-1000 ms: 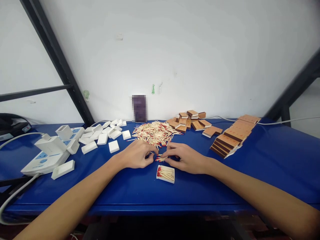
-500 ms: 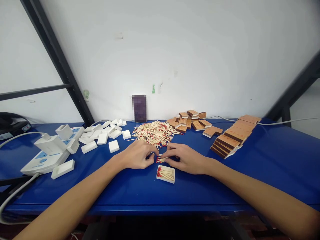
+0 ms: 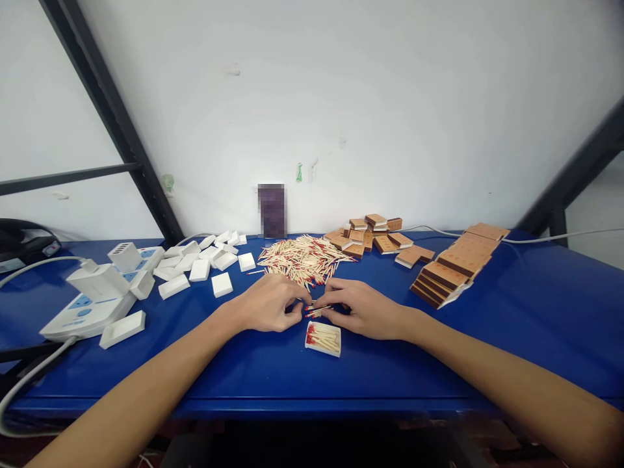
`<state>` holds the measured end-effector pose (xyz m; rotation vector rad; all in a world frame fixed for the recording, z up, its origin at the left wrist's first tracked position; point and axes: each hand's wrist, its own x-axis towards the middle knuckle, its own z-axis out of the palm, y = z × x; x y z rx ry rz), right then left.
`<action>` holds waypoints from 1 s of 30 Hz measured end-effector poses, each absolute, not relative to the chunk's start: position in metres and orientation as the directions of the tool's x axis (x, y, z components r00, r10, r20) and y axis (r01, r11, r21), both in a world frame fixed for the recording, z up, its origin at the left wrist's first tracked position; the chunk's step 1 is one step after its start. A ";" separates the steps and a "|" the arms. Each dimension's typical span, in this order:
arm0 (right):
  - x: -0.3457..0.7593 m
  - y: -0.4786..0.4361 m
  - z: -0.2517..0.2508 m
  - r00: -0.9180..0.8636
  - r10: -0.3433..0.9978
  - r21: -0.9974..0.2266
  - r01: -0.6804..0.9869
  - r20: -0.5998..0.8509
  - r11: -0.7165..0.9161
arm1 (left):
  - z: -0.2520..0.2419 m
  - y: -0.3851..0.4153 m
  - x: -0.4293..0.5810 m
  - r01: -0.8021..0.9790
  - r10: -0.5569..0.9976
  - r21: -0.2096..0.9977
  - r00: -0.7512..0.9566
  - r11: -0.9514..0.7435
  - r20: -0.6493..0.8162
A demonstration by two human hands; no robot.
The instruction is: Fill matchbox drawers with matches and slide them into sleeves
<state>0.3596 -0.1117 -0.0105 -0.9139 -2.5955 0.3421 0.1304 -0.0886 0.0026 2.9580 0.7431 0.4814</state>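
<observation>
Several red-tipped matches (image 3: 316,312) lie in a small bundle between my two hands. My right hand (image 3: 361,309) grips them at their plain ends between thumb and fingers. At the red heads, my left hand (image 3: 273,302) has its index fingertip touching the matches, the thumb held apart from it and the other fingers curled. Just in front of the bundle sits a white matchbox tray (image 3: 324,354), partly filled with matches whose heads point left. Behind both hands spreads a large loose pile of matches (image 3: 305,257).
White inner trays (image 3: 199,270) are scattered at the left, beside a power strip (image 3: 90,315) with chargers. Brown matchbox sleeves (image 3: 358,238) lie heaped behind my right hand. More flattened sleeves (image 3: 463,253) lean in a row at the right. A pixelated dark object (image 3: 273,211) stands against the wall.
My left index fingertip has shifted slightly right against the matches. The bundle's heads have moved a little; my right hand and the tray look the same.
</observation>
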 end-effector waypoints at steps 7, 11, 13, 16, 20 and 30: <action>0.360 -0.112 -0.011 -0.719 0.634 -0.348 0.538 0.285 0.768 | 0.002 -0.085 0.129 0.475 0.484 0.104 0.831 -0.874 0.276; 0.361 -0.112 -0.011 -0.741 0.598 -0.344 0.500 0.305 0.795 | 0.001 -0.082 0.127 0.487 0.490 0.081 0.829 -0.870 0.271; 0.361 -0.112 -0.011 -0.749 0.593 -0.339 0.498 0.296 0.798 | 0.001 -0.081 0.127 0.511 0.507 0.064 0.819 -0.857 0.269; 0.361 -0.113 -0.009 -0.754 0.598 -0.336 0.509 0.270 0.793 | 0.000 -0.078 0.125 0.557 0.546 0.047 0.788 -0.829 0.285; 0.361 -0.114 -0.007 -0.743 0.621 -0.339 0.534 0.249 0.775 | 0.001 -0.074 0.122 0.600 0.584 0.044 0.755 -0.799 0.299; 0.362 -0.113 -0.007 -0.756 0.605 -0.362 0.506 0.251 0.783 | 0.007 -0.070 0.115 0.596 0.583 0.031 0.773 -0.803 0.248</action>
